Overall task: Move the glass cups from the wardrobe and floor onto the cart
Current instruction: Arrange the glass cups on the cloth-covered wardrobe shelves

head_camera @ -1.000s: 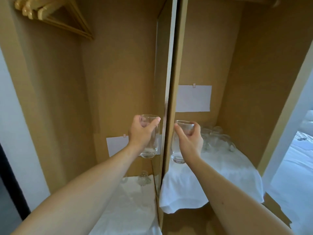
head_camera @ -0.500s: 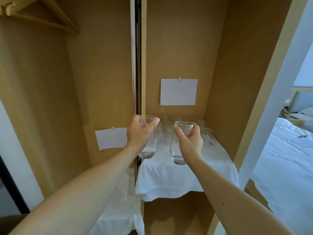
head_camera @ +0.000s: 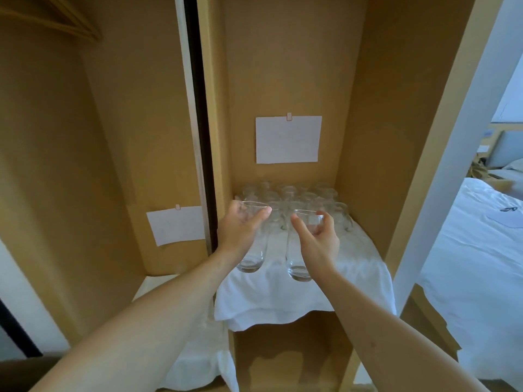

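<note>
Since a second ago, both glasses are staying in my grip while the view is swinging right, so the wardrobe's right compartment is now facing me squarely and the left one is sliding off to the side.

Nearest to me, my forearms are reaching forward and up. My left hand (head_camera: 239, 233) is gripping a clear glass cup (head_camera: 252, 250) near its rim, fingers curled round the far side and thumb pressing the near edge. Just beside it, my right hand (head_camera: 318, 243) is holding a second glass cup (head_camera: 298, 261) the same way, thumb and fingers clamped round the upper wall. Both cups are hanging upright in the air, apart from each other, above the front of the white cloth (head_camera: 283, 298) that is draping over the shelf edge.

Further back on that cloth, a cluster of glass cups (head_camera: 300, 199) is standing against the rear wall; how many, I cannot tell. Above them a white paper sheet (head_camera: 288, 140) is hanging from a clip on the back panel. A second paper sheet (head_camera: 176, 225) is hanging in the left compartment, with another white cloth (head_camera: 198, 360) lying low there. Off to the right, a bed with white bedding (head_camera: 481, 264) is showing past the wardrobe frame (head_camera: 452, 154).
</note>
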The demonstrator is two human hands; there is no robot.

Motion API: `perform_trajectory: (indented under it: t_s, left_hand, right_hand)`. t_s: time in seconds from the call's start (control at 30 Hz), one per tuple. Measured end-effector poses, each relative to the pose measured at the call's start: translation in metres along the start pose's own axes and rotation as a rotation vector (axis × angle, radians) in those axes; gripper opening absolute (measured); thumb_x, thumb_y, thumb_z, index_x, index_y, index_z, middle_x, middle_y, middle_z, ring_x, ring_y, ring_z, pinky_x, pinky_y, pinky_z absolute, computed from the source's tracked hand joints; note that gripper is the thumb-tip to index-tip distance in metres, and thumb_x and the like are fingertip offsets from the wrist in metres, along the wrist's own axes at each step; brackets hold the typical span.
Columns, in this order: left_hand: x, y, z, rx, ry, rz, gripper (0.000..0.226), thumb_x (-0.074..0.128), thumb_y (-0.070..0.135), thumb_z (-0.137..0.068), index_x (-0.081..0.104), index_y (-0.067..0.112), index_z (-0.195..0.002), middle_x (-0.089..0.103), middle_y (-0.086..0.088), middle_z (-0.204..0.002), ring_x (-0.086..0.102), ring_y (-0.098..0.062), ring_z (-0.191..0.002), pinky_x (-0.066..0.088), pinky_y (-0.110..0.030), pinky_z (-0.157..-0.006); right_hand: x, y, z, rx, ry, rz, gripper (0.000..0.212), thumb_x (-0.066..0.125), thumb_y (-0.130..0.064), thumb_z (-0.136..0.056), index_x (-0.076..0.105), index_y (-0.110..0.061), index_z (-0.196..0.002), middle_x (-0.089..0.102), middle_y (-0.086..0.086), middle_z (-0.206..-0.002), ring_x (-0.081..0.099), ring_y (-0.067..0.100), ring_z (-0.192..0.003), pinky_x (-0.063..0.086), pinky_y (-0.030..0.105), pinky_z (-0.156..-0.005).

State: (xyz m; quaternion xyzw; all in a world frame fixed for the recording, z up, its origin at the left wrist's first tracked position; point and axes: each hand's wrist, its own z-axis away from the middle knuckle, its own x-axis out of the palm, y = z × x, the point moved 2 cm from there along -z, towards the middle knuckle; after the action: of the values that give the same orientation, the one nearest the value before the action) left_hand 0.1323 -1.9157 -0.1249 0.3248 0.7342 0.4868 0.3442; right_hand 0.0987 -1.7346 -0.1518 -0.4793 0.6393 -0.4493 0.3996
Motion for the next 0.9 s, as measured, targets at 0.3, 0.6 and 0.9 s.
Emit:
perform_trajectory:
  t_s: [0.3, 0.6, 0.9]
  left_hand:
    - [0.056, -0.041, -0.052, -0.064, -0.027, 0.092, 0.046, 0.076, 0.065, -0.071, 0.058, 0.042, -0.107, 0.068, 0.021, -0.108, 0.062, 0.003, -0.103, 0.050, -0.024, -0.085]
    - [0.104, -0.090, -0.113, -0.126, -0.041, 0.119, 0.062, 0.080, 0.069, -0.061, 0.055, 0.029, -0.101, 0.068, 0.023, -0.096, 0.064, 0.006, -0.090, 0.050, -0.028, -0.078]
    - [0.135, -0.130, -0.126, -0.200, -0.131, 0.111, 0.068, 0.088, 0.054, -0.066, 0.054, 0.025, -0.117, 0.064, 0.008, -0.114, 0.062, -0.013, -0.114, 0.052, -0.035, -0.098]
  right_hand:
    - [0.017, 0.038, -0.066, 0.038, -0.042, 0.085, 0.075, 0.068, -0.075, -0.070, 0.048, -0.035, -0.130, 0.067, -0.003, -0.082, 0.066, 0.006, -0.075, 0.045, 0.023, -0.068]
    - [0.048, 0.079, -0.129, 0.084, -0.079, 0.122, 0.069, 0.071, -0.070, -0.076, 0.044, -0.036, -0.130, 0.067, 0.001, -0.096, 0.066, 0.015, -0.087, 0.051, 0.031, -0.077]
    - [0.049, 0.122, -0.157, 0.130, -0.096, 0.185, 0.071, 0.078, -0.060, -0.078, 0.041, -0.031, -0.131, 0.062, -0.004, -0.110, 0.063, 0.012, -0.100, 0.050, 0.029, -0.080]
